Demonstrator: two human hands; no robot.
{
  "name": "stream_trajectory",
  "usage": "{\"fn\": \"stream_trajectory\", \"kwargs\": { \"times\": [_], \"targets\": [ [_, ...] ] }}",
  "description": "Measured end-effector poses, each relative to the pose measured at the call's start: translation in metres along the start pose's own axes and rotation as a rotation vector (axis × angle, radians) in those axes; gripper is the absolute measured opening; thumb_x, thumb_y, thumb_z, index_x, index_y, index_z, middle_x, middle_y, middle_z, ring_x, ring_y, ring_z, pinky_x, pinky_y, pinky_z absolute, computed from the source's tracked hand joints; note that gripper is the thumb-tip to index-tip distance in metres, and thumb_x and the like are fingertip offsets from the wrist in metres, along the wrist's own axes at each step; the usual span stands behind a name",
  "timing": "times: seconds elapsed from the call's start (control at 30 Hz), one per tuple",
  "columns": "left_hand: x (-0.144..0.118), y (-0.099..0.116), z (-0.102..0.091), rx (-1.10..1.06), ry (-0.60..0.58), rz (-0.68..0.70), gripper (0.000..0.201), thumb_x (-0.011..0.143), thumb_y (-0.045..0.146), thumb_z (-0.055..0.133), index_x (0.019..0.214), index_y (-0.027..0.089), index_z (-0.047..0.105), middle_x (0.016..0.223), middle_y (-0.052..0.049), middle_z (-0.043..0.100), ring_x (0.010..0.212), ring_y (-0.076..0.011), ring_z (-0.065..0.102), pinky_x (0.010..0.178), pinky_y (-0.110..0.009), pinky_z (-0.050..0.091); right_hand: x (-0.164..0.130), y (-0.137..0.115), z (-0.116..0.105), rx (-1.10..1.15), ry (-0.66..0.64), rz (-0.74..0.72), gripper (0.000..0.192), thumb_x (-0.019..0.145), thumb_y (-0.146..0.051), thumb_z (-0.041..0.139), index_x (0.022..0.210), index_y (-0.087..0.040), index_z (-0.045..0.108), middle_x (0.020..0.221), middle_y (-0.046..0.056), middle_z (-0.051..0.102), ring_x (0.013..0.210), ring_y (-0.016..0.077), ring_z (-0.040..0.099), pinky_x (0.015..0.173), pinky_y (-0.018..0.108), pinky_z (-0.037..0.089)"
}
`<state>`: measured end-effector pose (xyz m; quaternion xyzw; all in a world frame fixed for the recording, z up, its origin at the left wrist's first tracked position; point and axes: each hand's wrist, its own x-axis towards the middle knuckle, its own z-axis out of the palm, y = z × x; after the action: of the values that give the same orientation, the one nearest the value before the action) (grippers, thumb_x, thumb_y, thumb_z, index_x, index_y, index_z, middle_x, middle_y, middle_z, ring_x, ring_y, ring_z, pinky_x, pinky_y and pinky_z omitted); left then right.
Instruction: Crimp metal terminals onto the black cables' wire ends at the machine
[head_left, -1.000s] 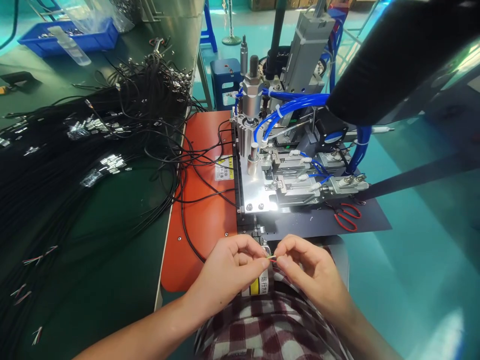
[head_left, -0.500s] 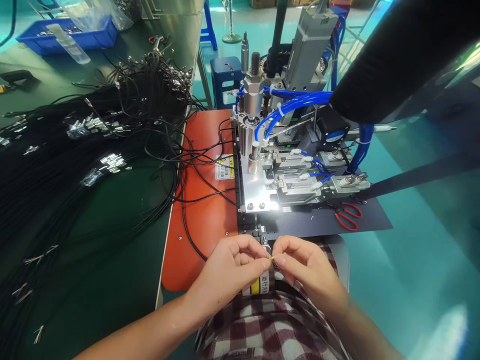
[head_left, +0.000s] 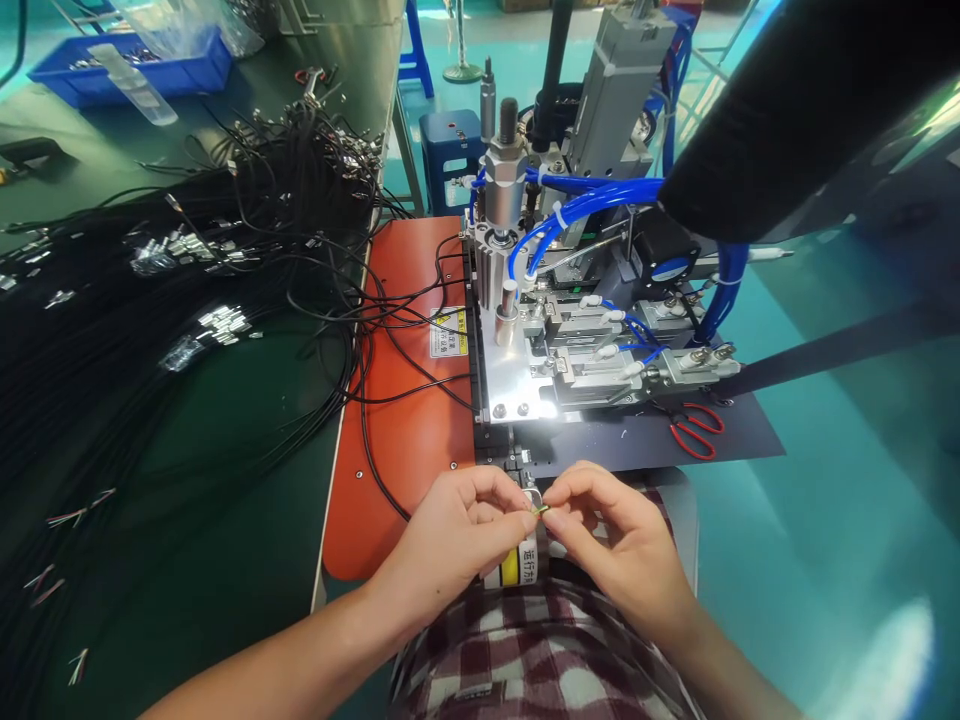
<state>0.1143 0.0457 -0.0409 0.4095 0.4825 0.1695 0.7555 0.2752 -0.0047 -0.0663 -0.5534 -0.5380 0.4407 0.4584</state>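
Observation:
My left hand [head_left: 469, 525] is closed in a pinch on the thin coloured wires [head_left: 539, 510] at a cable's end, just in front of the machine. Close by on the right, my right hand [head_left: 619, 525] pinches the same wires between thumb and forefinger. A green-yellow strand shows in the small gap between the fingertips. Most of the wires lie hidden behind the fingers. A black cable [head_left: 379, 475] runs over the orange board [head_left: 412, 440] towards my left hand. Below the hands is a yellow-and-white label [head_left: 517, 567].
The metal machine [head_left: 517, 375] with blue air tubes [head_left: 615, 195] stands ahead. Red-handled scissors [head_left: 697, 430] lie on its dark base plate. Bundled black cables [head_left: 300, 190] cover the green table at left, with a blue bin [head_left: 187, 75] behind. A thick black tube [head_left: 787, 120] crosses the upper right.
My right hand's fingers have shifted slightly up and spread a little, and the strand between the fingertips has tilted. My left hand keeps its pinch, nearly in place.

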Motion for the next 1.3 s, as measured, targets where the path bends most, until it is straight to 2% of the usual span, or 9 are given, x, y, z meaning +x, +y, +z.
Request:
{"fn": "stream_trajectory", "kwargs": {
  "times": [0.2,0.43,0.57,0.67,0.83,1.13,1.3],
  "targets": [
    [-0.0003,-0.0024,-0.001,-0.029,0.006,-0.007,0.012,0.075,0.024,0.063,0.072,0.015,0.055,0.04,0.01,0.038,0.038,-0.0038,0.029,0.04,-0.018,0.019,-0.0048,0.0033,0.0015,-0.246,0.098,-0.306,0.017,0.081,-0.006,0.063,0.091,-0.02,0.062,0.079,0.002,0.061,0.067,0.013,0.057,0.058,0.026,0.046],
    [0.0017,-0.0073,-0.004,-0.043,-0.009,0.022,0.011,0.079,0.024,0.061,0.074,0.016,0.056,0.041,0.009,0.04,0.039,-0.0039,0.03,0.042,-0.018,0.02,-0.0083,0.0076,0.0022,-0.528,0.176,-0.506,0.021,0.079,-0.005,0.065,0.094,-0.019,0.064,0.081,0.004,0.069,0.067,0.0145,0.063,0.059,0.028,0.046],
    [0.003,-0.0064,-0.0038,-0.047,0.0,0.012,0.01,0.079,0.023,0.061,0.073,0.015,0.056,0.04,0.009,0.039,0.039,-0.0038,0.031,0.042,-0.018,0.021,-0.009,0.0096,0.0026,-0.615,0.238,-0.591,0.022,0.077,-0.006,0.068,0.094,-0.02,0.066,0.078,0.004,0.071,0.067,0.0146,0.064,0.06,0.028,0.046],
    [0.0017,-0.0046,-0.0035,-0.053,-0.002,0.007,0.011,0.078,0.022,0.061,0.073,0.015,0.056,0.04,0.01,0.039,0.039,-0.004,0.031,0.042,-0.018,0.021,-0.0094,0.0094,0.0024,-0.6,0.234,-0.569,0.021,0.078,-0.006,0.067,0.092,-0.022,0.066,0.078,0.003,0.071,0.067,0.0154,0.065,0.06,0.028,0.046],
    [-0.0006,-0.0028,-0.0029,-0.041,-0.012,0.013,0.011,0.079,0.024,0.061,0.073,0.016,0.055,0.041,0.01,0.039,0.039,-0.0042,0.031,0.042,-0.018,0.02,-0.0099,0.0075,0.0021,-0.494,0.143,-0.42,0.022,0.08,-0.007,0.062,0.096,-0.023,0.062,0.081,0.005,0.069,0.07,0.018,0.064,0.06,0.032,0.047],
    [0.0008,-0.0056,-0.0037,-0.053,0.002,0.008,0.011,0.08,0.022,0.061,0.073,0.015,0.055,0.042,0.009,0.04,0.04,-0.0041,0.032,0.042,-0.018,0.022,-0.0098,0.0103,0.0013,-0.632,0.182,-0.546,0.027,0.078,-0.005,0.065,0.097,-0.023,0.062,0.082,0.004,0.07,0.07,0.0165,0.065,0.062,0.03,0.045],
    [0.0014,-0.0048,-0.003,-0.052,-0.006,0.016,0.012,0.078,0.024,0.063,0.075,0.015,0.056,0.041,0.009,0.04,0.04,-0.0045,0.032,0.042,-0.017,0.022,-0.0064,0.0044,0.0033,-0.46,0.115,-0.429,0.019,0.081,-0.004,0.059,0.09,-0.021,0.058,0.078,0.003,0.065,0.069,0.0168,0.06,0.062,0.03,0.044]
  ]
}}
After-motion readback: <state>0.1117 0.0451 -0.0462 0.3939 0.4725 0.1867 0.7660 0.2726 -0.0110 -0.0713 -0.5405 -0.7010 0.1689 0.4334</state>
